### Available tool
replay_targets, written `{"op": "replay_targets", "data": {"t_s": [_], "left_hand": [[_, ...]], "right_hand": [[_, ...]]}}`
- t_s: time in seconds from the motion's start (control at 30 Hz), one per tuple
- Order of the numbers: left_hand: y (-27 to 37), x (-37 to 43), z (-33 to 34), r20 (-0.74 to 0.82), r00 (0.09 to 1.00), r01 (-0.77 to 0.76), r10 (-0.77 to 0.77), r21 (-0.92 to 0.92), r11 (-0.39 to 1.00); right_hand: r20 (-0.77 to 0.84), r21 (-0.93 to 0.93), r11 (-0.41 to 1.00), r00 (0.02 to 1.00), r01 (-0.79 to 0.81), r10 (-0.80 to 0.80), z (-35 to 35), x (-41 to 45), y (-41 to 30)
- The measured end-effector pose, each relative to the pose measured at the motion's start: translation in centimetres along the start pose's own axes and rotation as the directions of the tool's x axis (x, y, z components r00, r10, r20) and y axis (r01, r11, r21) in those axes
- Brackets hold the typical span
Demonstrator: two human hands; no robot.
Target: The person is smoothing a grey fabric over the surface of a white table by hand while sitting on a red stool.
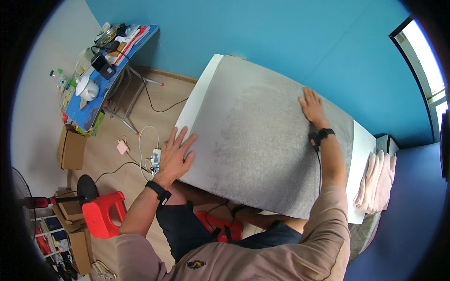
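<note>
A grey fabric cover [260, 140] lies spread over a white table [364, 158] before me, with white strips of the top showing at its left and right ends. My left hand [175, 154] rests with fingers apart on the table's left edge, its fingertips at the white strip and the cover's border. Near the far edge by the wall, my right hand [314, 108] lies flat on the cover, holding nothing. Both wrists wear black straps; a small device with a cable hangs at the right one. Folded pale pink and cream cloths [376, 181] sit on the table's right end.
At the upper left stands a blue folding table [96, 102] with a white lidded pot [87, 88] and clutter. A power strip [155, 159] with cables lies left of my left hand. Red stools [104, 215], cardboard boxes [74, 149] and a fan [24, 202] are at the left.
</note>
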State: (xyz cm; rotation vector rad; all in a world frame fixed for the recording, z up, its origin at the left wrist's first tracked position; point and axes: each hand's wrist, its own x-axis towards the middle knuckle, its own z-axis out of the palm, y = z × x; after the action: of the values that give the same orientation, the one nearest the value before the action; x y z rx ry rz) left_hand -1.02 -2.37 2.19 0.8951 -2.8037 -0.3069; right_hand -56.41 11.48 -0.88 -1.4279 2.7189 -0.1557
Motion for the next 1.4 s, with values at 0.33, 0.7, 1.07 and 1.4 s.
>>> {"op": "replay_targets", "data": {"t_s": [0.33,0.7,1.07,1.4], "left_hand": [[0.6,0.4,0.6,-0.009,1.0,-0.022,0.022,0.0,1.0],[0.2,0.5,0.4,0.029,1.0,0.012,-0.011,-0.048,0.999],[-0.3,-1.2,0.9,-0.008,0.999,0.035,-0.035,-0.032,0.999],[-0.3,-1.9,1.4,-0.033,0.999,0.039,-0.038,0.007,0.999]], "right_hand": [[-0.086,-0.059,0.89,0.891,-0.451,0.446,-0.9,-9.4,20.4],[-0.077,-0.064,0.884,0.885,-0.464,0.459,2.0,-20.8,33.7],[-0.155,0.138,0.974,0.968,-0.178,0.198,-1.3,-35.8,20.0],[-0.187,0.027,0.985,0.967,-0.169,0.171,1.1,-41.2,15.0]]}}
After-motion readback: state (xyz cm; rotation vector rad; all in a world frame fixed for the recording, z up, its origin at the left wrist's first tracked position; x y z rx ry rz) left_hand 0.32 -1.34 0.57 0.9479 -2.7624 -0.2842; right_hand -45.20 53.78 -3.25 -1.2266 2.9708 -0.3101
